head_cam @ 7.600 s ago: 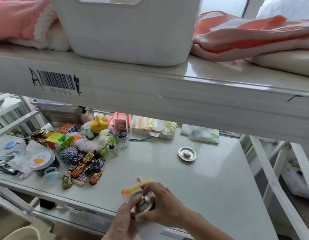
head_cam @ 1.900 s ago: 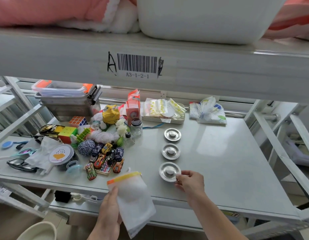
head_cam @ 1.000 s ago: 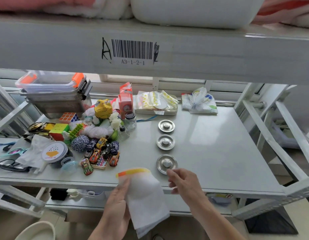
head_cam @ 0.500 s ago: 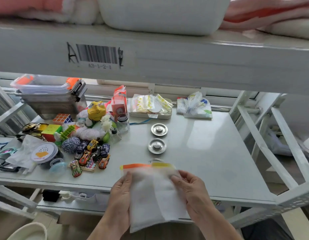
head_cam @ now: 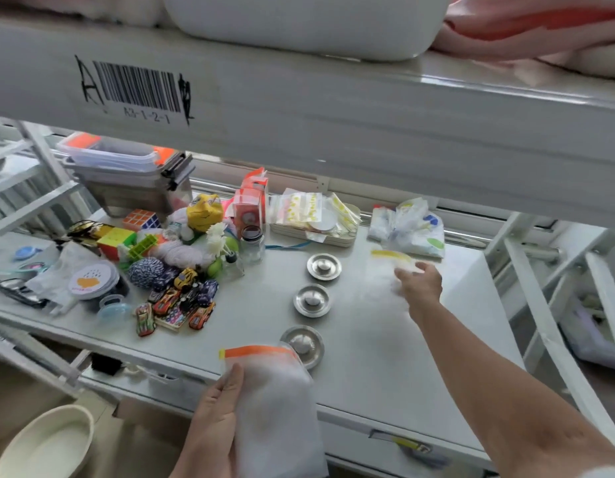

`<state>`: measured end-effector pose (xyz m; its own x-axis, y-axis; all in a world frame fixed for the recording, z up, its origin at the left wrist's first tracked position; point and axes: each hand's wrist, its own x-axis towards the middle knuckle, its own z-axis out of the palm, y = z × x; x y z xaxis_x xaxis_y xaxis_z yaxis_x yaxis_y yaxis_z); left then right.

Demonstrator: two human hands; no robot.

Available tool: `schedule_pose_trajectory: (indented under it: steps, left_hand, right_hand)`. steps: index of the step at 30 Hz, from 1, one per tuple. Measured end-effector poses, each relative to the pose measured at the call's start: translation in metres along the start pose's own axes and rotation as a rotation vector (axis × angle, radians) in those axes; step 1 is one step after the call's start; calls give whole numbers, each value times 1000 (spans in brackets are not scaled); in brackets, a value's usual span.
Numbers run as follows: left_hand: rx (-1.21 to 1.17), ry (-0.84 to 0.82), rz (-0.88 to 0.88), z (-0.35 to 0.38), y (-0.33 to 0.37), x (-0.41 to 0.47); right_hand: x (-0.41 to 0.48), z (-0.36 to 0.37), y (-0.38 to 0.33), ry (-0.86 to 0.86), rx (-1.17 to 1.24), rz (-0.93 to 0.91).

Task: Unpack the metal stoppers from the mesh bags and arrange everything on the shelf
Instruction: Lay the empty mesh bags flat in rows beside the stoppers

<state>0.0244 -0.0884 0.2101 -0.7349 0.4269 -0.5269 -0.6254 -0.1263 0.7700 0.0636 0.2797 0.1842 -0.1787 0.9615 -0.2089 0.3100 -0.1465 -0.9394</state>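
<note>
Three round metal stoppers stand in a row on the grey shelf: a far one, a middle one and a near one. The near one is partly covered by a white mesh bag with an orange strip, which my left hand grips at the shelf's front edge. My right hand reaches to the back right. It holds a blurred white mesh bag with a yellow strip low over the shelf, right of the stoppers.
Left of the stoppers is a pile of toy cars, puzzle cubes, twine and a glass jar. A tray of packets and a plastic bag sit at the back. The upper shelf beam hangs overhead.
Both hands held the bags together at the front edge. Now my right hand has carried the yellow-strip bag to the back right, and my left keeps the orange-strip bag.
</note>
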Motion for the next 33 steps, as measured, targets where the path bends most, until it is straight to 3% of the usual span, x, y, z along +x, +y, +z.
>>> schedule_pose_trajectory:
  steps: [4,11,23,27,29,30,33]
  left_hand:
    - [21,83,17,1,1,-6]
    - [22,108,33,0,-1,-12]
    - [-4,35,-12,-4,-3,-5]
    - [11,-17,-18,-6,2,-6]
    - [-15,-49,-21,-3,7,-7]
    - [-24,-77,-22,0,9,-7]
    - [4,-149,-41,12,16,-8]
  right_hand:
    - [8,3,37,-6,-201,28]
    - [21,18,37,12,-290,0]
    - [10,26,25,66,-442,56]
    - [-25,12,12,95,-522,-17]
    - [-64,5,8,2,-334,-51]
    - [-92,1,8,-124,-194,-13]
    - [-189,-14,10,-592,114,317]
